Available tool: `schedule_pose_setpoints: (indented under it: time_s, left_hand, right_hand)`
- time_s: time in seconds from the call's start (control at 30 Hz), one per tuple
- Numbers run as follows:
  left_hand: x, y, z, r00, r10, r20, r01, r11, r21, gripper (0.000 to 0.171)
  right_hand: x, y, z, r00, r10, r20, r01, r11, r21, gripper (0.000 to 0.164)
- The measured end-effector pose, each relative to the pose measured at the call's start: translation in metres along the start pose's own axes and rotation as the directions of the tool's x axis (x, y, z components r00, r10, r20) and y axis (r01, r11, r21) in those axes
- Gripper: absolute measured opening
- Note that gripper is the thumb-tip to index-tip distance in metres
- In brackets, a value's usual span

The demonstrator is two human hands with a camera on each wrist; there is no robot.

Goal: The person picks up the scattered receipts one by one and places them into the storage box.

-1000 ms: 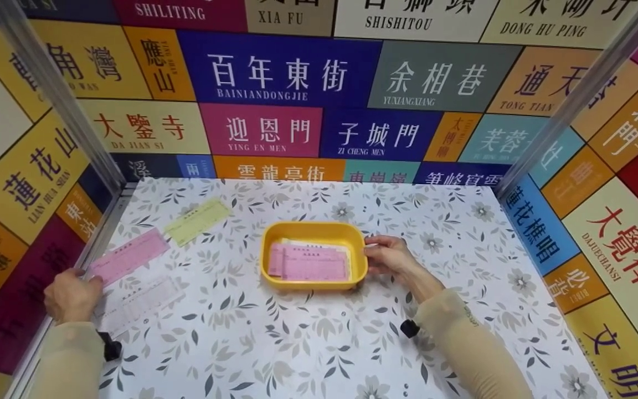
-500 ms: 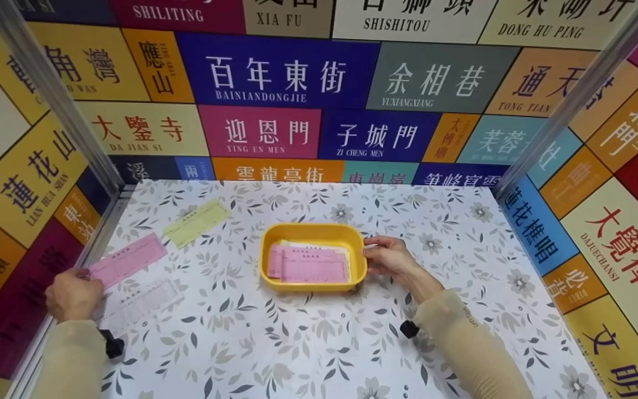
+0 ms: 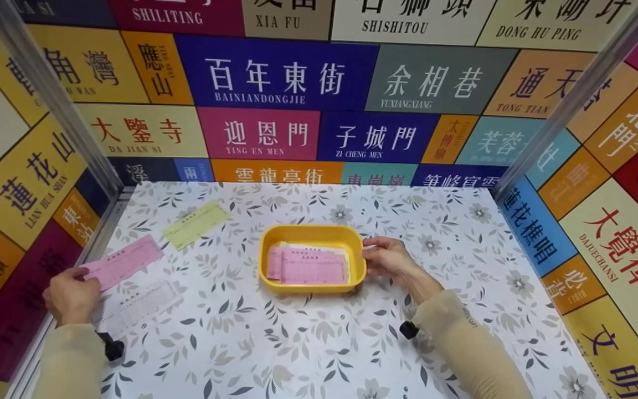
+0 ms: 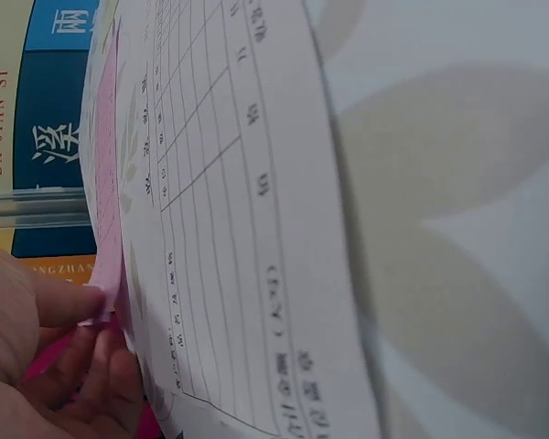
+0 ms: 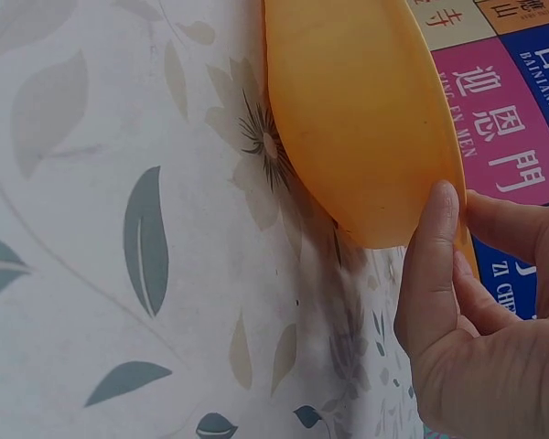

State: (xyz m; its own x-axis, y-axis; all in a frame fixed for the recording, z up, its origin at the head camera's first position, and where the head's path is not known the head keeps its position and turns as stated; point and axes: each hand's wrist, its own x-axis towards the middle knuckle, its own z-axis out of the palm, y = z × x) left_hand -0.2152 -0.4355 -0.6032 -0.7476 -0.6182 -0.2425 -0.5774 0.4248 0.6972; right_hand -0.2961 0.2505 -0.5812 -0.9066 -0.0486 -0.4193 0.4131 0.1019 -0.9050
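My left hand (image 3: 72, 296) pinches the near-left end of a pink paper slip (image 3: 125, 261) at the table's left side; the left wrist view shows thumb and fingers on the slip's end (image 4: 105, 274). Just beside it lies a white printed slip (image 3: 142, 305), which fills much of that view (image 4: 220, 229). My right hand (image 3: 391, 257) holds the right end of a yellow plastic box (image 3: 313, 231), thumb outside and fingers at the rim in the right wrist view (image 5: 494, 320). Inside the box are pink slips (image 3: 313, 269) over a white one (image 3: 297, 245).
A yellow-green slip (image 3: 196, 224) lies behind the pink one at the back left. The table (image 3: 297, 343) has a leaf-patterned white cover. Panels of coloured place-name signs (image 3: 274, 72) stand behind and on both sides, with clear posts (image 3: 568, 100) at the corners.
The pink slip at the left has shifted slightly left and toward me with my left hand pinching it. My right hand and the yellow box stay nearly still.
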Motion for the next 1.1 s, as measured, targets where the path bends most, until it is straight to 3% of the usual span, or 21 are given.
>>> schedule_pose_setpoints:
  time_s: [0.17,0.43,0.8,1.1]
  left_hand:
    - [0.003,0.001,0.003,0.998,0.033,-0.057,-0.035,0.999,-0.041,0.055]
    - [0.002,0.011,0.0,1.0,0.006,0.01,-0.006,0.996,-0.087,0.06]
    - [0.0,0.025,-0.008,1.0,0.014,0.023,-0.012,0.995,-0.094,0.062]
    - [-0.008,0.044,-0.018,0.995,0.076,-0.072,-0.083,0.991,-0.103,0.061]
  right_hand:
    - [0.0,0.0,0.0,1.0,-0.007,-0.002,0.007,1.0,-0.001,0.045]
    - [0.001,0.0,-0.001,1.0,-0.013,0.011,0.013,1.0,0.002,0.045]
    - [0.0,0.001,0.001,1.0,-0.015,0.027,0.014,0.999,0.04,0.044]
    - [0.002,0.0,0.0,0.999,-0.002,0.035,0.0,0.999,0.05,0.043]
